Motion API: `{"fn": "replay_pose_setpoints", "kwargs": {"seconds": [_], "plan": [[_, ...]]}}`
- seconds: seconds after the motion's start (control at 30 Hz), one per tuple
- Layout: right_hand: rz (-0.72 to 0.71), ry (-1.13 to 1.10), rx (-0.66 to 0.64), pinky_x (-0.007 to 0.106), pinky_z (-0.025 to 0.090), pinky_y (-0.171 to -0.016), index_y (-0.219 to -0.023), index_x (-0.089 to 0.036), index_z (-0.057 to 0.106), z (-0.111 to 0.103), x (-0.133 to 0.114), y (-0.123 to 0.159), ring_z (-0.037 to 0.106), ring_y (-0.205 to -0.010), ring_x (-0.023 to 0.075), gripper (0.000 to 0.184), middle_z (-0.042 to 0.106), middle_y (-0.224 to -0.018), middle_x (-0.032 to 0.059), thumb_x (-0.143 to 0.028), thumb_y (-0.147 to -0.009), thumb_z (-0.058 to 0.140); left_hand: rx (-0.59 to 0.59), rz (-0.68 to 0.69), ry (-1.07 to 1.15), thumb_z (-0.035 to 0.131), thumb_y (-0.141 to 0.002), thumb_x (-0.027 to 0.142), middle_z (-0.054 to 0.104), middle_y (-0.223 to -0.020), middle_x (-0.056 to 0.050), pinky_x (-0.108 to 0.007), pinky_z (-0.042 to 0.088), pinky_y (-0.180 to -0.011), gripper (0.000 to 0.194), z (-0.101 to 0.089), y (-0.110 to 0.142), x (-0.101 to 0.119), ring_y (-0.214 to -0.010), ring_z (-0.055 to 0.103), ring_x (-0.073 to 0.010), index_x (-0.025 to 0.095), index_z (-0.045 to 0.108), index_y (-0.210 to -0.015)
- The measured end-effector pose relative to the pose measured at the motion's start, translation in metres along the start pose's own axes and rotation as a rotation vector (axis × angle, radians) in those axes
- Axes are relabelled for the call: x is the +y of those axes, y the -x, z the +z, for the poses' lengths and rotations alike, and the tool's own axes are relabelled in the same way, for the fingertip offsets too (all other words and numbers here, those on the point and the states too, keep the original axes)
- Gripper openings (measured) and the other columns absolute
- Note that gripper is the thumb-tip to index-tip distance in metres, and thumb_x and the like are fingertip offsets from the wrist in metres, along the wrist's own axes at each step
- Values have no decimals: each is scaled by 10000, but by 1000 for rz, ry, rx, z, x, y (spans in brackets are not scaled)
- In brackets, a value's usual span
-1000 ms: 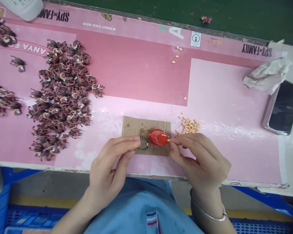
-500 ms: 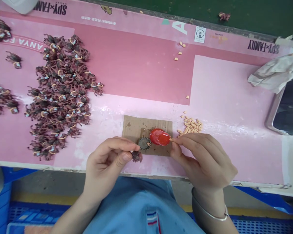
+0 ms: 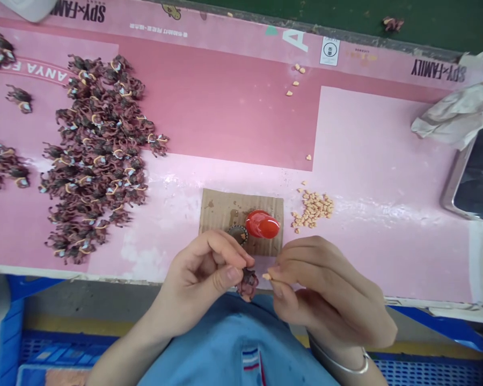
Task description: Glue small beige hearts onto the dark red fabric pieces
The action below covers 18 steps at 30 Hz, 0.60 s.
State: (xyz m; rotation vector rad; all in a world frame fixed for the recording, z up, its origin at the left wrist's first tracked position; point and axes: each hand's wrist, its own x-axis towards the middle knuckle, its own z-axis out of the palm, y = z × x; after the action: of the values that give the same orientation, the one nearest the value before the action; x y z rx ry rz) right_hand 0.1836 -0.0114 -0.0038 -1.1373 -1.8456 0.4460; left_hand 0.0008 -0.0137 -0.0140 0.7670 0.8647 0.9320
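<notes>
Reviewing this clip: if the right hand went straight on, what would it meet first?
Probably the small brown figurine held in the left hand, just ahead of the peach-coloured chip pinched by the fingers of the right hand; depth is hard to judge from this view.

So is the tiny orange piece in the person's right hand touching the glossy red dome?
Apart. The head view shows the orange piece pinched at the fingertips of the right hand, with a plain gap between it and the glossy red dome.

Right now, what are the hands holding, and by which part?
The left hand pinches a small brown toy by its upper end; the right hand holds a tiny orange piece at its fingertips.
</notes>
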Motion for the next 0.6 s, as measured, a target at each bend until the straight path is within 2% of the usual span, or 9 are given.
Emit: {"fn": "replay_pose_setpoints", "kwargs": {"seconds": [0.1, 0.2, 0.3, 0.43, 0.5, 0.57, 0.6], "plan": [[-33, -16, -31, 277, 627, -626, -856, -217, 636, 0, 1, -4, 679, -606, 128, 201, 719, -678, -16, -29, -923, 655, -2, 1, 19, 760, -967, 364, 731, -898, -36, -188, 641, -564, 235, 0, 1, 1, -570, 711, -101, 191, 658, -845], [-59, 18, -121, 260, 647, -649, -852, -221, 654, -4, 0, -2, 685, -607, 125, 197, 733, -683, -23, -39, -928, 650, 28, -1, -1, 773, -956, 380, 739, -882, -47, -193, 622, -532, 260, 0, 1, 1, -549, 694, -103, 182, 662, -830], [-40, 149, -199, 284, 678, -722, -1012, -200, 724, -7, -8, 9, 758, -745, 170, 164, 797, -831, 20, -71, -932, 661, 121, 65, -76, 793, -940, 399, 742, -847, -49, -186, 599, -522, 268, 2, -1, 0, -573, 687, -107, 185, 680, -824], [-42, 218, -106, 319, 693, -766, -1203, -192, 737, -3, -16, 18, 791, -854, 214, 306, 823, -931, 42, -73, -937, 648, 226, 211, -242, 807, -927, 412, 739, -787, -45, -197, 643, -610, 273, 7, -5, 2, -774, 776, -165, 201, 696, -795], [-56, 193, -131, 322, 689, -774, -1253, -183, 723, -5, -13, 16, 795, -888, 217, 341, 826, -949, 51, -62, -950, 623, 197, 258, -324, 798, -940, 368, 753, -790, -40, -203, 661, -636, 230, 7, -7, 9, -798, 787, -168, 208, 706, -803], [-56, 174, -173, 345, 685, -776, -1336, -190, 685, -13, -3, 15, 794, -925, 225, 401, 827, -990, 59, -61, -966, 597, 120, 296, -431, 776, -959, 254, 780, -830, -27, -199, 673, -665, 120, 3, -10, 20, -797, 785, -149, 225, 735, -850], [-32, 185, -151, 366, 683, -768, -1377, -207, 665, -19, 4, 15, 792, -933, 235, 438, 825, -1013, 61, -65, -967, 596, 78, 320, -503, 766, -955, 195, 794, -857, -18, -196, 679, -686, 85, -1, -12, 28, -800, 783, -140, 237, 758, -882]]}}
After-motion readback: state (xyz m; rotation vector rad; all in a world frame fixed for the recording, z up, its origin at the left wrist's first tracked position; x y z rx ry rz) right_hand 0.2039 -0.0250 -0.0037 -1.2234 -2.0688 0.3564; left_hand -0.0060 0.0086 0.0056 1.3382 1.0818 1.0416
